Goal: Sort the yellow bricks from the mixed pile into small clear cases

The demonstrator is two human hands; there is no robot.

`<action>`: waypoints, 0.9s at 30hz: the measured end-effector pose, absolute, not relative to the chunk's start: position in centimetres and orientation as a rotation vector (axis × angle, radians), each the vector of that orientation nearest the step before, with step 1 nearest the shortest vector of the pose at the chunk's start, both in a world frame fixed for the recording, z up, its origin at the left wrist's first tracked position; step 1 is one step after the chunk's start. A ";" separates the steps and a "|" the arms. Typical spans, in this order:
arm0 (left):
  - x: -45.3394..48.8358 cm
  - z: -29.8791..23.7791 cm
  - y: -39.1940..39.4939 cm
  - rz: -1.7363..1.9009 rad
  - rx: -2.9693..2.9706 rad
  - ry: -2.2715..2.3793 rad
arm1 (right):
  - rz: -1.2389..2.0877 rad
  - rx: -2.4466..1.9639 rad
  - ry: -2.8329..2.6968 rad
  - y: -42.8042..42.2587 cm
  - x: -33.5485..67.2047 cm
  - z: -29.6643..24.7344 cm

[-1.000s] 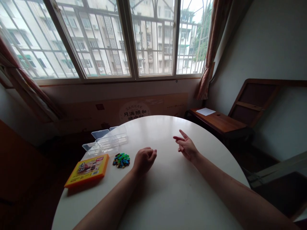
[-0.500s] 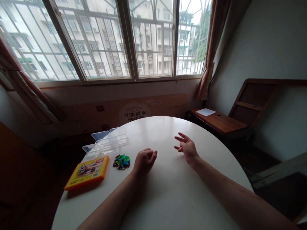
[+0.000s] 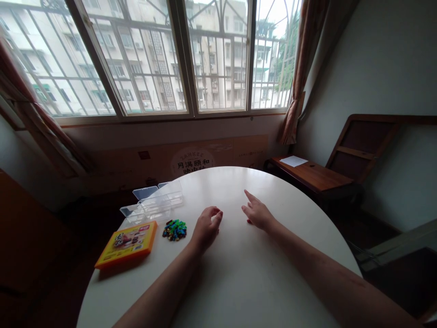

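My left hand [image 3: 206, 226] is held over the white round table [image 3: 239, 282], its fingers curled in and the thumb beside the index finger. Nothing shows between them, though the palm is turned out of sight. My right hand [image 3: 257, 215] hovers to the right, apart from the left one, with its index finger stretched forward and the other fingers partly bent. It holds nothing that I can see. Nearest to my left hand is a small heap of green, blue and dark plastic building bricks [image 3: 175, 230] on the table.
Left of the bricks lies a yellow and orange box [image 3: 126, 243]. Behind it stand clear plastic trays [image 3: 152, 205]. A wooden bench [image 3: 314, 175] with a sheet of paper [image 3: 293, 161] is beyond the table at right, below a barred window [image 3: 153, 59].
My left hand has loosened from a tight fist into a softer curl. My right hand has gone from several spread fingers to one pointing index finger. The view has shifted slightly.
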State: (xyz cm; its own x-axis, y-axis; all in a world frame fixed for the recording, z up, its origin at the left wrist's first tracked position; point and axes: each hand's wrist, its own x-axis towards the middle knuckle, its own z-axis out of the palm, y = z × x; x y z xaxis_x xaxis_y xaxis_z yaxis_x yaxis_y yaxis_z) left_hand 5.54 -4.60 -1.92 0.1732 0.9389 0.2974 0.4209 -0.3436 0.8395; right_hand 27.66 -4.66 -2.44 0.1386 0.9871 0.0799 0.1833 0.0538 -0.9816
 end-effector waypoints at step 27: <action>5.9 -1.8 -4.9 0.839 2.296 1.253 | 0.827 -1.326 -1.155 -4.3 28.3 -3.9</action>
